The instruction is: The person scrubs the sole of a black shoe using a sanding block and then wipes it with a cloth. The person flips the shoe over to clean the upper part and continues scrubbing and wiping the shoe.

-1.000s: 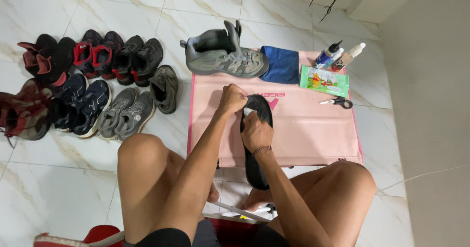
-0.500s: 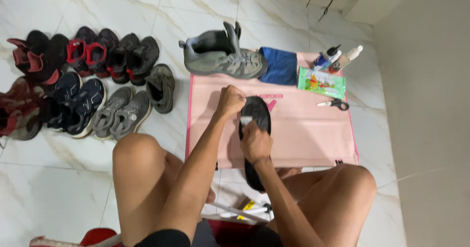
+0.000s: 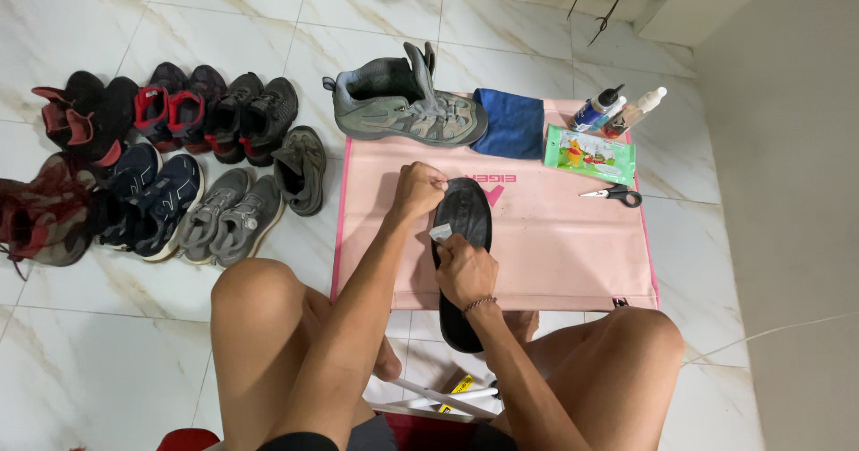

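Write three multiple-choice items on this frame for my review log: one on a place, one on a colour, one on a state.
1. Where do the scissors lie?
A. On the pink mat, right side
B. On the tiles among the shoes
C. Inside the grey boot

2. What colour is the folded cloth beside the grey boot?
A. Yellow
B. Blue
C. White

3. How is the black insole held?
A. It lies untouched
B. One hand alone lifts it clear of the mat
C. Both hands are on it

Key: 1 A, the scissors rest on the pink mat below the green wipes pack. 2 B, the cloth is blue. 3 C, the left hand pinches the insole's upper edge, while the right hand presses a small white piece against it at mid-length.
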